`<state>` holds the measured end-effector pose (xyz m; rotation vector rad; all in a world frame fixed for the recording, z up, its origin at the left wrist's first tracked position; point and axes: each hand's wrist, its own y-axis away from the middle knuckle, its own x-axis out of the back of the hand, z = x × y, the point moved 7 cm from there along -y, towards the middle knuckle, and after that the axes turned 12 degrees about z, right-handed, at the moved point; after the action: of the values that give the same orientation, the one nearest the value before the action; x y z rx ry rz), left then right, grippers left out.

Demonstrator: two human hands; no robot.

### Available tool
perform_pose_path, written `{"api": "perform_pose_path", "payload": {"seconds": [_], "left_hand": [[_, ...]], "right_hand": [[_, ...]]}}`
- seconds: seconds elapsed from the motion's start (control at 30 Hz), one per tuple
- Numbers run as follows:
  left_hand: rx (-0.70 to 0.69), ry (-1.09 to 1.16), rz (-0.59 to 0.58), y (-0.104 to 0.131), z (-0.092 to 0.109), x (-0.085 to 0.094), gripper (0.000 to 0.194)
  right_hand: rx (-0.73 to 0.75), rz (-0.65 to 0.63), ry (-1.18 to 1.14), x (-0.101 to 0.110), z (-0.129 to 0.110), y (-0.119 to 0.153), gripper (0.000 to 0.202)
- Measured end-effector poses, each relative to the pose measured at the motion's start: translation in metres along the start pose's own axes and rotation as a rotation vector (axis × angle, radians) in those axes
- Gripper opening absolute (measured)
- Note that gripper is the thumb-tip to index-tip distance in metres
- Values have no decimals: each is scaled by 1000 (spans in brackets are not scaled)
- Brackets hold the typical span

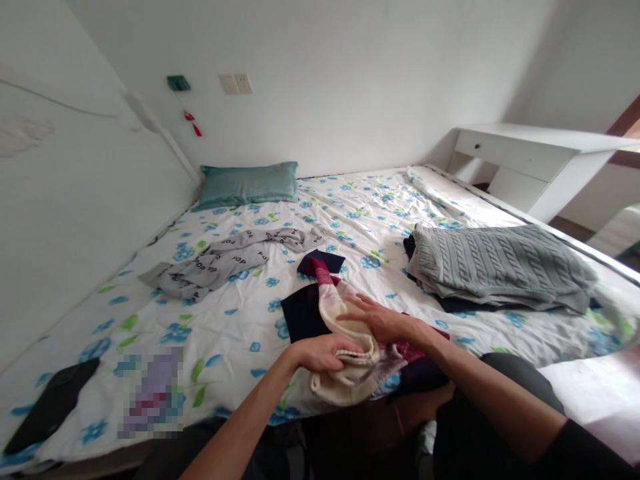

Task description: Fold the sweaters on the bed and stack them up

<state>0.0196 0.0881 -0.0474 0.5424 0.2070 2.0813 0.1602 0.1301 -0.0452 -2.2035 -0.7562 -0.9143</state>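
- Black case [54,403] lying at the near left corner of the bed [235,357], on a white sheet with blue flowers
- Purple item [155,387] just right of the case, by the near edge; it is pixelated, so I cannot tell what it is
- Sweater [343,392], cream with maroon and navy, bunched up at the middle of the near edge, a navy cuff pointing toward the far edge
- Left hand [325,353] closed on a thick fold of the cream part, the fingertips partly hidden in the cloth
- Right hand [375,320] just beyond it, laid palm down on the sweater with fingers spread, not clasped around anything
- Stack [505,267] of folded clothes near the right edge, a grey cable knit on top and darker cloth under it
- Grey garment [220,273] printed with POP, crumpled toward the left edge, apart from the sweater
- Green pillow [250,185] at the far left corner
- White desk [515,153] past the far right corner
- Sockets [236,83] and a red tassel [197,130] on the wall beyond the far edge
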Motion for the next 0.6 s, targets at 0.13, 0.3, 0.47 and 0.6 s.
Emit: {"api": "perform_pose_path", "payload": {"seconds": [0.13, 0.3, 0.47, 0.6], "left_hand": [[40, -18, -126, 16, 16, -7, 37], [79, -126, 138, 48, 33, 42, 71], [250, -467, 635, 83, 27, 106, 14], [167, -543, 1169, 104, 28, 138, 29]], "right_hand": [[134, -205, 27, -29, -28, 8, 27], [-2, 58, 64, 25, -9, -2, 3], [-68, 309, -54, 83, -5, 1, 13], [0, 97, -272, 54, -40, -3, 26]]}}
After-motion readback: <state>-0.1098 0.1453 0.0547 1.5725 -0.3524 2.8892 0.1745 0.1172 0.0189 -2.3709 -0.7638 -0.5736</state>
